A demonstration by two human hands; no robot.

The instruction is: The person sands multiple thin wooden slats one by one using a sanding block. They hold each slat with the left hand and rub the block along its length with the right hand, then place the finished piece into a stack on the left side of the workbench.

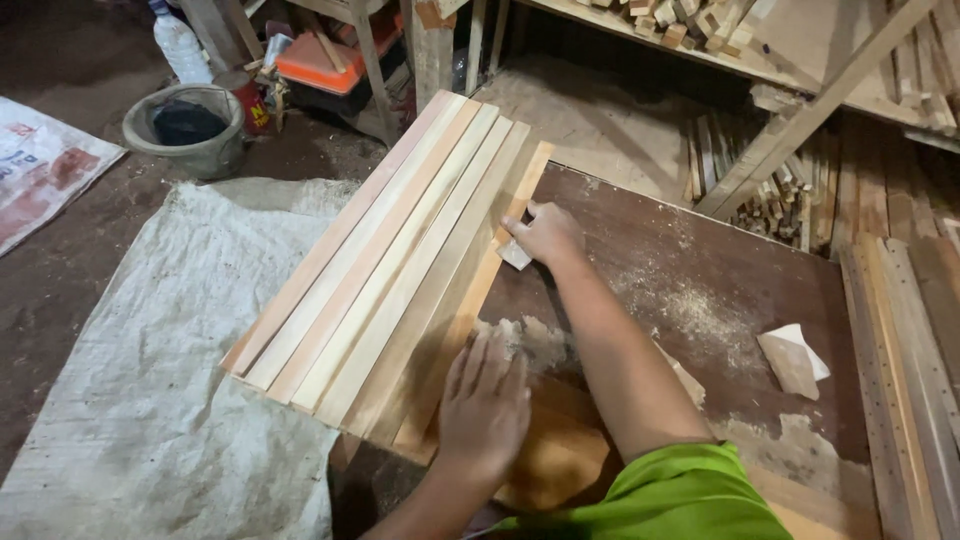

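wood slats (400,250), a row of long pale strips laid side by side, edges touching, lying diagonally over the left edge of the dark brown table (700,270); far ends point toward the shelving, near ends overhang toward the sack on the floor. colours vary strip to strip: pale cream, pinkish, tan.

right hand (545,235) sits at the right edge of the row, about mid-length, fingers closed on a small sandpaper piece (515,255) pressed against the outermost slat. left hand (485,405) lies flat, fingers spread and together-ish, palm down on the near end of the same outer slats, holding nothing, just bearing on the wood. hands well apart along the slat length.

sawdust pile (530,340) just beside the left hand's fingertips, more dust scattered across the table to the right. folded sandpaper sheet (795,360) lies loose on the table, well right of both hands.

floor left of the slats: white woven sack (170,350) spread out. beyond it a grey bucket (190,130), a plastic bottle (180,45) behind it, an orange case (320,60). wooden shelf frame (790,130) at top right with offcuts stacked on and under it. more long boards (910,370) along the right edge.
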